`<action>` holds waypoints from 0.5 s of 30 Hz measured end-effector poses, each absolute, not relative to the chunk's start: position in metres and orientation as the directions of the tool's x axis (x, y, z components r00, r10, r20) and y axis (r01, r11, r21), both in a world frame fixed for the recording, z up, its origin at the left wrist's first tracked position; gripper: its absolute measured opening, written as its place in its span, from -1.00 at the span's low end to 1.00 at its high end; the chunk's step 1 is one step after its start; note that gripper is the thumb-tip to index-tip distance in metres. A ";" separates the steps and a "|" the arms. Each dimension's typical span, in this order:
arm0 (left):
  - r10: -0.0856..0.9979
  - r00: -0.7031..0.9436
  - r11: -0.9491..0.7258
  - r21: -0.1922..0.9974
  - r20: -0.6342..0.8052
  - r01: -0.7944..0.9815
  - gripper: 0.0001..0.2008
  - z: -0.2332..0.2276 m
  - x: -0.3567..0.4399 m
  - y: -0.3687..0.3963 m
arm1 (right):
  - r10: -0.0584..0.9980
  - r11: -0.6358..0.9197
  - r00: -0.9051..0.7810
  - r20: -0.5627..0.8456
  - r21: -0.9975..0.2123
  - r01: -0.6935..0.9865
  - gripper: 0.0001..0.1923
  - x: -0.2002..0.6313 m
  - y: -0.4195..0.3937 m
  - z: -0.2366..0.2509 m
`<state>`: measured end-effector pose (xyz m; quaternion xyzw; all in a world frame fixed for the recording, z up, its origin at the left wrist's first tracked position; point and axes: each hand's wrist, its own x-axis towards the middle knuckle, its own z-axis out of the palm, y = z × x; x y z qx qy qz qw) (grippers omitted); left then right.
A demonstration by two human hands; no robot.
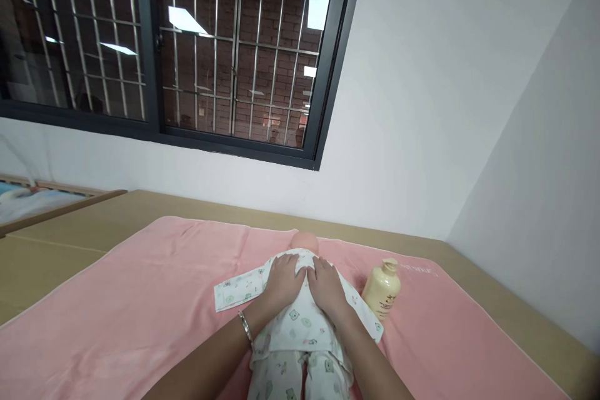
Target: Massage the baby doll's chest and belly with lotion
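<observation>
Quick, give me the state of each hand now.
Left hand: open, flat on the doll's printed top.
Right hand: open, flat on the same top.

At your two o'clock, a cream lotion bottle [382, 288] stands on the pink towel [117, 319] spread over a tan mattress [56, 250]. At eleven o'clock, a dark-framed barred window [187, 50] fills the white wall [422, 106], reflecting ceiling lights.

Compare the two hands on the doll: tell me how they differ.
The left hand has a bracelet at its wrist; the right hand has a bare wrist. The left hand lies toward the outspread sleeve; the right hand lies on the side nearer the bottle. Both rest flat, palms down, on the doll's chest, thumbs nearly touching.
</observation>
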<state>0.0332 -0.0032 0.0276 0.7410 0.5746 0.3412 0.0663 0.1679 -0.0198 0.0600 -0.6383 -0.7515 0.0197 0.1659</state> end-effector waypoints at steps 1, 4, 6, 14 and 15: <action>0.897 0.120 -0.330 0.465 0.425 0.821 -0.54 0.029 0.035 -0.006 | 0.967 0.191 -0.143 0.212 -0.226 0.955 -0.50 0.167 -0.023 0.063; 0.895 0.159 -0.342 0.409 0.418 0.846 -0.52 0.031 0.040 -0.013 | 0.973 0.193 -0.162 0.164 -0.194 0.962 -0.56 0.167 -0.031 0.070; 0.898 0.164 -0.343 0.416 0.408 0.842 -0.51 0.030 0.039 -0.013 | 0.976 0.190 -0.161 0.147 -0.209 0.959 -0.59 0.170 -0.030 0.071; 0.926 0.079 -0.267 0.491 0.369 0.829 -0.49 0.034 0.034 -0.008 | 0.958 0.225 -0.163 0.237 -0.261 0.939 -0.54 0.175 -0.017 0.062; 0.918 0.093 -0.282 0.473 0.384 0.835 -0.53 0.035 0.036 -0.009 | 0.955 0.236 -0.173 0.240 -0.263 0.935 -0.56 0.173 -0.018 0.063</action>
